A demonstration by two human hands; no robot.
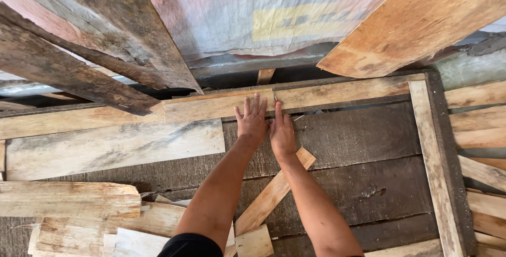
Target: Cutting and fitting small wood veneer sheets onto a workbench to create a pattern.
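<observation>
Dark weathered planks (79,72) lean in from the upper left over a bench (369,183) of grey boards strewn with pale offcuts (68,199). At centre the left hand (252,121) lies flat, fingers spread, on a long pale batten (221,104); just beside it the right hand (282,133) pinches a small red-tipped tool (275,98) against that batten. A light wooden frame rail (433,157) runs down the right, with a printed tarpaulin (253,14) behind.
</observation>
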